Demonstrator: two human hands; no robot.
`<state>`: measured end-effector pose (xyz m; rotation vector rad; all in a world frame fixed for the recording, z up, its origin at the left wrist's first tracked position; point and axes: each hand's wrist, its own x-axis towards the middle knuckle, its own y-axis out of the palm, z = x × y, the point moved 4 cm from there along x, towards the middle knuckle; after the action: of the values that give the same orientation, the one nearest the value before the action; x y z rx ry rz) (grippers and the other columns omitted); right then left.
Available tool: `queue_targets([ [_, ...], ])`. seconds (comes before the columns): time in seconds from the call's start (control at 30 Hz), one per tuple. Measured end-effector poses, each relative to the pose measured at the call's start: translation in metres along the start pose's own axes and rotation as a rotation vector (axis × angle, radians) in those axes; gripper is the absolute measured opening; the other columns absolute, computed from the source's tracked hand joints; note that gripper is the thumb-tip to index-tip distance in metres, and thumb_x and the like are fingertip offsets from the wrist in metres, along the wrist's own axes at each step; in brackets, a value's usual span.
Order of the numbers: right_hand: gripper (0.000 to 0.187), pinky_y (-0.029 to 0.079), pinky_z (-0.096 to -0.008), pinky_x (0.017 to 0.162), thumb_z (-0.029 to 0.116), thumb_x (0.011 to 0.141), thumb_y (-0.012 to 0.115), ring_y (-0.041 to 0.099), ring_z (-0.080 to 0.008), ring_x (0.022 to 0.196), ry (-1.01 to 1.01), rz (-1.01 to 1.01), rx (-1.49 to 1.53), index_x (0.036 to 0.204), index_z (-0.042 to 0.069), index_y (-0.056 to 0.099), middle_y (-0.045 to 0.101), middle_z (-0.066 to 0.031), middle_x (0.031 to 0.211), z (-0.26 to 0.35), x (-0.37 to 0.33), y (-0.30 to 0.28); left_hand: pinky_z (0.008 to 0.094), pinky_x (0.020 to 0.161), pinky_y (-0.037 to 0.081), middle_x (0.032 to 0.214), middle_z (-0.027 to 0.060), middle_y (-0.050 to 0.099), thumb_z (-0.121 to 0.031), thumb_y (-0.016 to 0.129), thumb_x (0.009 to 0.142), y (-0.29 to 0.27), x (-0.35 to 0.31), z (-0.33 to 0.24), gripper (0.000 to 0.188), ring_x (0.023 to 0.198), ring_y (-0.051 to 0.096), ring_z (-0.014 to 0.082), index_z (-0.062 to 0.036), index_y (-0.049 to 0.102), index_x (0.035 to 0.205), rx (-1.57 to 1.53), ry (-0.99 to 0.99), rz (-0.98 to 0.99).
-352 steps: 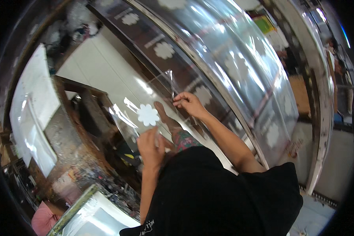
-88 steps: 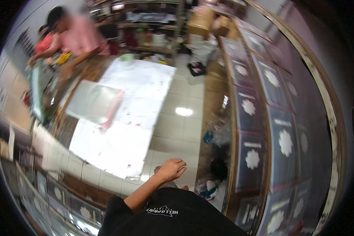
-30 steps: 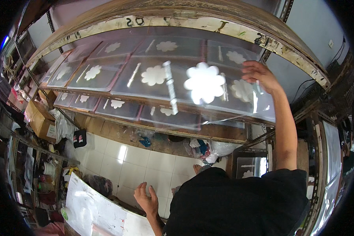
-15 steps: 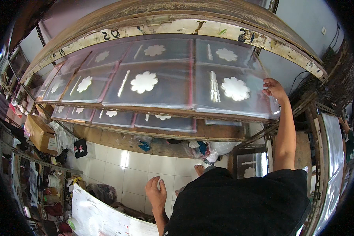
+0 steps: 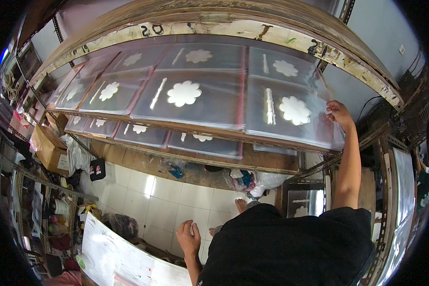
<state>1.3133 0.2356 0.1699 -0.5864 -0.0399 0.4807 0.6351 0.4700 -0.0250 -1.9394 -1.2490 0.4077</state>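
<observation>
Stacks of clear plastic sheets lie side by side on a wide rack shelf [image 5: 190, 125], each showing a white flower shape and a pale bar. At the right edge of the rightmost stack [image 5: 257, 114] is my right hand [image 5: 339, 113], its arm stretched forward. Its fingers are apart and slightly bent against the glossy sheet edge; nothing is visibly gripped. My left hand [image 5: 189, 237] hangs low in front of my body, fingers loosely spread and holding nothing, above the tiled floor and beside a white-topped table [image 5: 117, 250].
A worn wooden board [image 5: 224, 16] spans above the sheets. More sheets lie on a lower shelf [image 5: 267, 161]. Plastic bags [image 5: 267, 182] and a cardboard box [image 5: 50, 150] sit below. Metal posts stand at right, beside another rack with shiny sheets [image 5: 401, 190].
The view has shifted slightly, so the shelf sits a little further right. My right hand stays at the sheet edge, and my left hand keeps nearly the same pose.
</observation>
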Motion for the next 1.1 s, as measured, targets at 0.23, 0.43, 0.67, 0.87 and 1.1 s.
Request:
queue_targets([
  [0.23, 0.032, 0.044, -0.0389, 0.102, 0.013, 0.085, 0.059, 0.057, -0.031, 0.118, -0.392, -0.199, -0.56, 0.115, 0.004, 0.065, 0.064, -0.0128, 0.124, -0.008, 0.026, -0.015, 0.0429, 0.085, 0.046, 0.102, 0.0143, 0.068, -0.013, 0.066, 0.088, -0.008, 0.0, 0.009, 0.016, 0.097, 0.063, 0.033, -0.0046, 0.069, 0.102, 0.024, 0.014, -0.081],
  [0.43, 0.037, 0.035, -0.0466, 0.113, 0.024, 0.1, 0.052, 0.048, -0.0384, 0.132, -0.808, -0.28, -0.795, 0.127, 0.002, 0.063, 0.054, -0.0204, 0.14, 0.017, 0.062, 0.012, 0.0427, 0.085, 0.047, 0.103, 0.0109, 0.067, -0.016, 0.068, 0.087, -0.043, -0.017, 0.02, 0.018, 0.097, 0.063, 0.0311, -0.0063, 0.069, 0.102, 0.037, -0.089, -0.177],
  [0.67, 0.022, 0.048, -0.0329, 0.094, 0.013, 0.101, 0.055, 0.062, -0.0202, 0.107, -0.929, 0.424, -0.104, 0.116, 0.0, 0.063, 0.064, -0.0116, 0.12, 0.198, -0.132, 0.299, 0.043, 0.091, 0.047, 0.115, 0.0121, 0.064, -0.019, 0.065, 0.089, -0.075, -0.056, 0.042, 0.022, 0.108, 0.059, 0.0303, -0.0048, 0.067, 0.105, 0.047, -0.217, -0.309],
  [0.87, 0.017, 0.051, -0.0284, 0.081, 0.006, 0.098, 0.057, 0.068, -0.0177, 0.093, -0.902, 1.347, -0.119, 0.11, -0.001, 0.067, 0.069, -0.0103, 0.104, 0.187, -0.314, 0.52, 0.0462, 0.101, 0.043, 0.127, 0.0209, 0.057, -0.016, 0.068, 0.086, -0.105, -0.119, 0.069, 0.03, 0.118, 0.053, 0.0389, -0.0019, 0.065, 0.112, 0.14, -0.425, -0.661],
  [1.1, 0.024, 0.052, -0.0303, 0.079, 0.012, 0.092, 0.06, 0.067, -0.0165, 0.084, -0.894, 1.746, -0.438, 0.111, 0.001, 0.069, 0.072, -0.0097, 0.093, 0.071, -0.37, 0.615, 0.0507, 0.11, 0.035, 0.144, 0.0291, 0.041, -0.014, 0.07, 0.085, -0.153, -0.175, 0.106, 0.054, 0.132, 0.041, 0.0467, 0.0021, 0.051, 0.133, 0.332, -0.784, -0.935],
])
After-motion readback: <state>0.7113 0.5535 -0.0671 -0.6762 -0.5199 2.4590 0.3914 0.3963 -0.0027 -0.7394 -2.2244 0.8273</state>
